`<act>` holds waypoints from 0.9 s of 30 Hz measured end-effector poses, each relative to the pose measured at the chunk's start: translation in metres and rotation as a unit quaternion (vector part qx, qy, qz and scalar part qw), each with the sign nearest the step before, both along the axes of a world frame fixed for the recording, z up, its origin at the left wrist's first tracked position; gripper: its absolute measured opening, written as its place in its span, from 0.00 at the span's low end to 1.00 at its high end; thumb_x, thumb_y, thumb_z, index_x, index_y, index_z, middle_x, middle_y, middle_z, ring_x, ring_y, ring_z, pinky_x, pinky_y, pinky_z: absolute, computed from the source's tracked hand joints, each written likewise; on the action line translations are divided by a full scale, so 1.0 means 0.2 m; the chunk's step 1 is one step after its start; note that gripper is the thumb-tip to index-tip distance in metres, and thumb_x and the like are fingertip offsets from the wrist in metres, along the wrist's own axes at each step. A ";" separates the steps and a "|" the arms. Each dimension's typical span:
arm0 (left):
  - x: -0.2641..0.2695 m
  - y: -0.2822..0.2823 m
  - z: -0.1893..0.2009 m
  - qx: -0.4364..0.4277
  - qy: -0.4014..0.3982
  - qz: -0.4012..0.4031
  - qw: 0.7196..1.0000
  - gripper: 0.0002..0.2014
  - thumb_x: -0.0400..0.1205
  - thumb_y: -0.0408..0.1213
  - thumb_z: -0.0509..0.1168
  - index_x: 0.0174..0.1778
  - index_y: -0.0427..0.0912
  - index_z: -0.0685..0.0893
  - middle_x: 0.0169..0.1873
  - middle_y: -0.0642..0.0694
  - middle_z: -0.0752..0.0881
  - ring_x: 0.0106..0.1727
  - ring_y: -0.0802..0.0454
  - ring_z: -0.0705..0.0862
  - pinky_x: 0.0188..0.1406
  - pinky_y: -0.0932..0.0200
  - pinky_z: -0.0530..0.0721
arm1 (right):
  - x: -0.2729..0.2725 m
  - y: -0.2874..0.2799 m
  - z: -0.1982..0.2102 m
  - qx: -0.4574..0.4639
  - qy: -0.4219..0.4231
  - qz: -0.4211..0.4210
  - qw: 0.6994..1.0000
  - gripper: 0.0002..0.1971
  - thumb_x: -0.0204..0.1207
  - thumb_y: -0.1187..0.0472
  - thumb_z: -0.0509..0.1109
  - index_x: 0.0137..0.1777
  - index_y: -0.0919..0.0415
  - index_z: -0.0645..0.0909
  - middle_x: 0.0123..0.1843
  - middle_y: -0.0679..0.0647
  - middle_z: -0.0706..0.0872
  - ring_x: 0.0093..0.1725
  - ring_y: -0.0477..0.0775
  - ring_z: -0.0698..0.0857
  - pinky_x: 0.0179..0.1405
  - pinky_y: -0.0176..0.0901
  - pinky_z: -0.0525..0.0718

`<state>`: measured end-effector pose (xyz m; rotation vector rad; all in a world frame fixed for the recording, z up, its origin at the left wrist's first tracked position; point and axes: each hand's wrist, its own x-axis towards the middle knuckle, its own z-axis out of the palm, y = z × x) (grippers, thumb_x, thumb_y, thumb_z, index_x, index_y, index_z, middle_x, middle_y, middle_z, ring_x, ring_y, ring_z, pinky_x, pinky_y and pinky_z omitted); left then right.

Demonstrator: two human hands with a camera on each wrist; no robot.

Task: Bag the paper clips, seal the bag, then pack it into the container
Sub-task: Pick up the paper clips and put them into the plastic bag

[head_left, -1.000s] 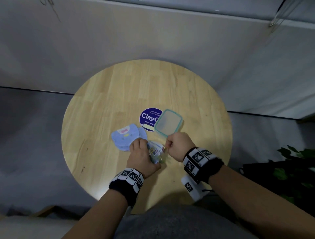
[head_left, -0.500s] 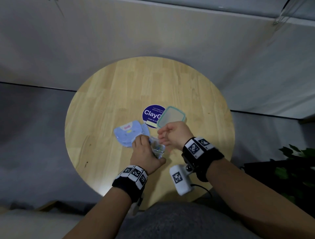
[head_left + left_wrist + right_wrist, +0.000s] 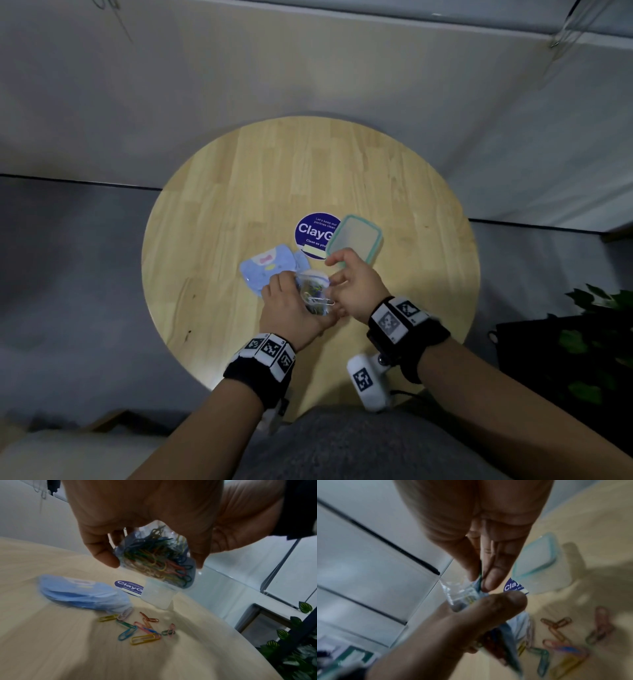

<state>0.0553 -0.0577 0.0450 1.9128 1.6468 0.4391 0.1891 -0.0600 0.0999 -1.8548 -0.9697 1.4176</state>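
Observation:
A small clear bag point(image 3: 313, 291) stuffed with coloured paper clips is held just above the round wooden table point(image 3: 239, 192). My left hand point(image 3: 294, 305) grips the bag point(image 3: 157, 561) from the left, thumb and fingers curled round it. My right hand point(image 3: 352, 284) pinches the bag's top edge point(image 3: 462, 592) between its fingertips point(image 3: 489, 582). Several loose paper clips point(image 3: 140, 627) lie on the table under the bag, also blurred in the right wrist view point(image 3: 565, 642). The clear container point(image 3: 354, 240) with a teal rim stands open just beyond my right hand.
A stack of light blue pouches point(image 3: 270, 267) lies left of the bag. A round purple sticker point(image 3: 313, 231) sits beside the container. A dark potted plant point(image 3: 599, 342) stands off the table's right edge. Grey wall panels rise behind the table.
My right hand has opened from a fist, swung up towards the container, and now pinches the bag's top. The left hand has turned the bag more upright.

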 end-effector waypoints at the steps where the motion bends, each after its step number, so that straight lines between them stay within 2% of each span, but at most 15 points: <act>1: -0.01 0.00 0.01 -0.009 -0.003 0.003 1.000 0.44 0.54 0.64 0.76 0.55 0.36 0.71 0.51 0.42 0.73 0.53 0.43 0.71 0.54 0.50 0.73 | 0.00 0.01 0.00 0.018 -0.030 0.005 0.999 0.19 0.68 0.77 0.65 0.52 0.54 0.75 0.35 0.57 0.79 0.30 0.56 0.78 0.23 0.42 0.77; 3: -0.02 0.01 0.03 -0.030 -0.012 0.000 0.999 0.46 0.51 0.68 0.75 0.55 0.41 0.71 0.50 0.47 0.73 0.53 0.47 0.69 0.52 0.53 0.74 | -0.01 0.02 0.00 0.041 -0.071 0.030 0.996 0.17 0.67 0.77 0.61 0.43 0.52 0.76 0.34 0.59 0.80 0.31 0.56 0.79 0.24 0.41 0.79; 5: -0.04 0.02 0.06 -0.074 -0.050 -0.012 0.996 0.44 0.49 0.69 0.76 0.53 0.47 0.70 0.48 0.51 0.76 0.50 0.50 0.72 0.47 0.54 0.78 | 0.00 0.03 0.00 0.057 -0.094 0.044 0.993 0.18 0.66 0.78 0.61 0.35 0.50 0.75 0.32 0.62 0.81 0.31 0.55 0.79 0.25 0.36 0.79; 7: -0.08 0.05 0.07 -0.138 -0.130 -0.019 0.982 0.41 0.50 0.63 0.80 0.53 0.51 0.70 0.45 0.52 0.83 0.47 0.54 0.81 0.43 0.56 0.82 | 0.03 0.05 0.02 0.066 -0.117 0.048 0.990 0.19 0.65 0.79 0.64 0.32 0.50 0.74 0.30 0.61 0.80 0.29 0.52 0.77 0.24 0.28 0.77; 9: -0.12 0.07 0.07 -0.189 -0.194 -0.020 0.963 0.37 0.55 0.51 0.84 0.54 0.50 0.72 0.45 0.51 0.86 0.43 0.58 0.86 0.41 0.62 0.82 | 0.07 0.08 0.03 0.071 -0.134 0.061 0.987 0.19 0.65 0.78 0.68 0.30 0.50 0.74 0.27 0.56 0.78 0.27 0.49 0.76 0.27 0.32 0.79; 10: -0.13 0.08 0.07 -0.205 -0.209 -0.026 0.956 0.34 0.56 0.48 0.84 0.54 0.49 0.75 0.44 0.51 0.88 0.43 0.58 0.87 0.43 0.61 0.83 | 0.09 0.08 0.04 0.072 -0.139 0.073 0.985 0.19 0.64 0.78 0.70 0.29 0.51 0.75 0.26 0.53 0.77 0.26 0.48 0.75 0.29 0.37 0.80; 12: -0.13 0.09 0.07 -0.240 -0.235 -0.041 0.941 0.25 0.59 0.43 0.84 0.50 0.48 0.83 0.43 0.50 0.91 0.45 0.54 0.89 0.50 0.51 0.86 | 0.10 0.09 0.04 0.073 -0.143 0.095 0.982 0.19 0.64 0.78 0.71 0.28 0.52 0.75 0.24 0.51 0.76 0.25 0.48 0.74 0.29 0.42 0.80; 14: -0.12 0.08 0.07 -0.276 -0.284 -0.049 0.917 0.19 0.62 0.38 0.83 0.48 0.46 0.88 0.43 0.47 0.92 0.48 0.48 0.90 0.58 0.44 0.85 | 0.11 0.08 0.05 0.076 -0.147 0.108 0.980 0.19 0.64 0.79 0.70 0.28 0.53 0.75 0.24 0.50 0.75 0.25 0.47 0.73 0.26 0.37 0.77; 16: -0.11 0.06 0.07 -0.303 -0.320 -0.059 0.896 0.21 0.62 0.36 0.82 0.51 0.45 0.88 0.47 0.43 0.92 0.52 0.44 0.89 0.60 0.44 0.84 | 0.13 0.07 0.05 0.076 -0.146 0.117 0.979 0.19 0.64 0.79 0.70 0.28 0.53 0.75 0.25 0.50 0.76 0.25 0.46 0.73 0.24 0.31 0.75; 17: -0.11 0.05 0.08 -0.315 -0.327 -0.072 0.888 0.23 0.62 0.37 0.82 0.53 0.45 0.87 0.48 0.43 0.91 0.51 0.43 0.89 0.56 0.47 0.86 | 0.13 0.07 0.05 0.078 -0.147 0.121 0.979 0.19 0.65 0.79 0.70 0.28 0.53 0.75 0.26 0.50 0.76 0.26 0.46 0.73 0.25 0.29 0.75; 18: -0.11 0.05 0.09 -0.325 -0.321 -0.086 0.885 0.23 0.63 0.37 0.81 0.54 0.45 0.86 0.46 0.45 0.91 0.46 0.44 0.88 0.47 0.52 0.87 | 0.14 0.06 0.05 0.083 -0.152 0.128 0.976 0.18 0.65 0.79 0.70 0.29 0.53 0.75 0.27 0.51 0.77 0.27 0.46 0.74 0.27 0.30 0.76; 20: -0.10 0.03 0.10 -0.334 -0.296 -0.093 0.890 0.19 0.65 0.36 0.80 0.51 0.44 0.85 0.38 0.48 0.89 0.35 0.51 0.82 0.28 0.62 0.79 | 0.15 0.04 0.06 0.103 -0.182 0.159 0.965 0.15 0.66 0.78 0.69 0.33 0.55 0.77 0.32 0.52 0.78 0.31 0.48 0.76 0.35 0.36 0.78; 21: -0.09 0.03 0.10 -0.334 -0.292 -0.092 0.891 0.17 0.66 0.34 0.79 0.49 0.44 0.85 0.35 0.49 0.88 0.32 0.52 0.80 0.24 0.63 0.76 | 0.15 0.03 0.07 0.119 -0.205 0.182 0.954 0.12 0.68 0.77 0.68 0.36 0.58 0.78 0.35 0.52 0.79 0.34 0.49 0.76 0.39 0.38 0.78; 24: -0.05 0.01 0.12 -0.327 -0.292 -0.082 0.895 0.14 0.67 0.31 0.79 0.46 0.44 0.86 0.30 0.53 0.87 0.29 0.56 0.79 0.21 0.65 0.75 | 0.17 0.00 0.09 0.207 -0.283 0.230 0.908 0.07 0.69 0.75 0.68 0.43 0.64 0.79 0.45 0.53 0.77 0.39 0.50 0.75 0.42 0.39 0.74; 27: -0.01 0.01 0.14 -0.322 -0.294 -0.081 0.896 0.13 0.67 0.26 0.78 0.44 0.40 0.86 0.30 0.55 0.89 0.29 0.61 0.83 0.26 0.69 0.77 | 0.18 -0.01 0.10 0.277 -0.297 0.233 0.884 0.06 0.68 0.74 0.70 0.41 0.66 0.79 0.45 0.57 0.79 0.37 0.50 0.74 0.38 0.38 0.73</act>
